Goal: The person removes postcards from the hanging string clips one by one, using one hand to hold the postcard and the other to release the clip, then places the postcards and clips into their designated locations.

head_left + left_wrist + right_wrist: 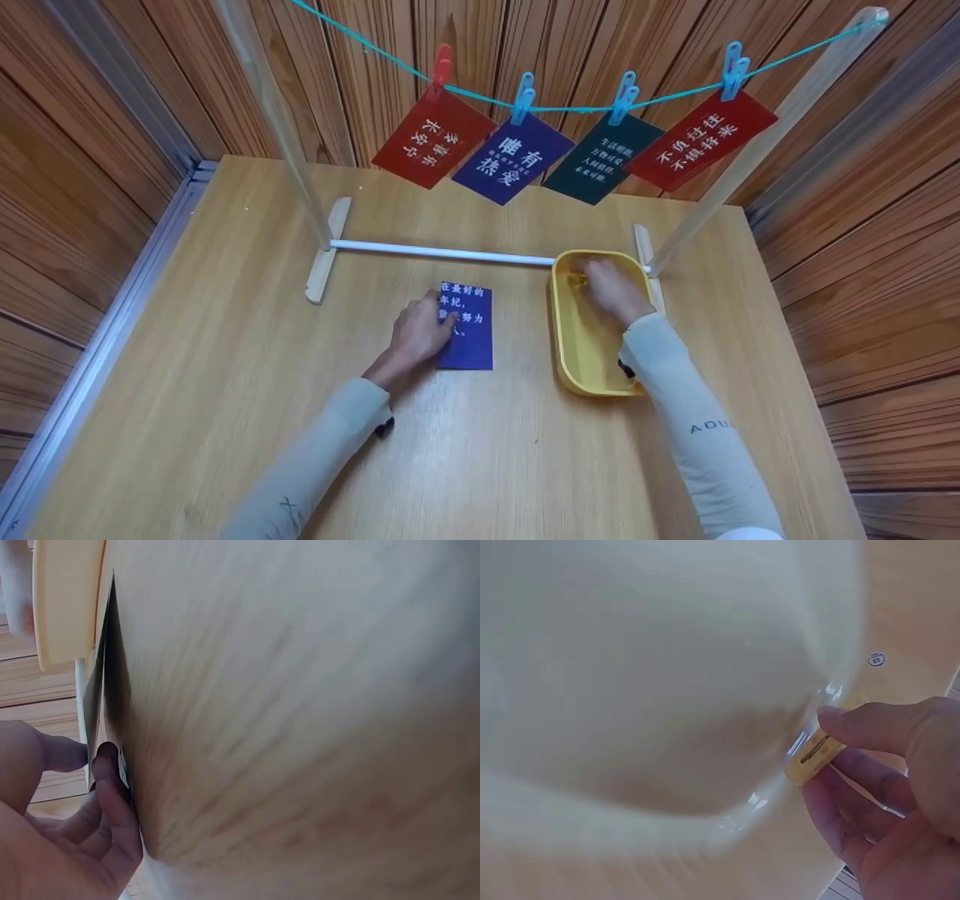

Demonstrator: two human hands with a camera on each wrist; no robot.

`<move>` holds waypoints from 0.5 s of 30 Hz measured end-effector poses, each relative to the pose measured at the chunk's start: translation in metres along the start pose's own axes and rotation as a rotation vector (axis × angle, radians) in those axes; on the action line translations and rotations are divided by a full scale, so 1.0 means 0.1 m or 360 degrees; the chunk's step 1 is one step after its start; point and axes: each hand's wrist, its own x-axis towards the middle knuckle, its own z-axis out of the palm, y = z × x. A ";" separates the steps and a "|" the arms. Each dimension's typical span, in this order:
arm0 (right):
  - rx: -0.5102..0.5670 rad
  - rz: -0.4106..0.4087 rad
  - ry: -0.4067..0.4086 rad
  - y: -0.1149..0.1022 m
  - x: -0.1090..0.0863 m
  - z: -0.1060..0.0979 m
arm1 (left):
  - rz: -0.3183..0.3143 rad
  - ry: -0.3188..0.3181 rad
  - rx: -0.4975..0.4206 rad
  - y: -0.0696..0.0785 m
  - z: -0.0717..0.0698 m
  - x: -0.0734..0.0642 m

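1. Nearest, two grey sleeves (315,450) reach in over the wood-grain tabletop (517,457), with a broad stretch of surface between them.
2. The person's left hand (420,330) pinches a dark-blue printed card (474,351) by its left edge, thumb on top; the left wrist view shows the card tilted, with a shadowed gap beneath part of it. The card is left of the tray, its right edge separated from the tray by a strip of tabletop.
3. The yellow tray (589,356) has rounded corners and a raised rim; its near edge lies a little nearer than the card's.
4. Well apart from the left hand, the right hand (611,285) reaches over the tray's right rim and pinches a yellow clothespin (825,754) between thumb and fingers, close to the far wall.
5. Beyond the card — with tabletop in between — a white crossbar (442,253) runs rightward until the tray hides part of it. The right wooden foot (643,244) stands just beside the tray.
6. Farther up, a turquoise cord (574,109) carries four cards (433,142) on clothespins (441,71), their lower corners hanging above the tabletop's far edge.
7. Wood-grain panels (892,300) form the backdrop.
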 end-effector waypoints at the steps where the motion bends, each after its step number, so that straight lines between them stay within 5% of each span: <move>1: -0.0020 -0.0007 0.0010 0.00 0.00 0.01 | 0.0023 0.0016 0.0038 0.00 0.00 0.00; 8: -0.0190 -0.0091 0.0091 0.03 0.02 0.06 | 0.0105 0.0058 0.0199 -0.02 0.01 -0.01; 15: -0.0095 0.0021 0.0048 0.07 -0.01 0.11 | 0.0199 0.0099 0.0429 -0.03 0.02 -0.01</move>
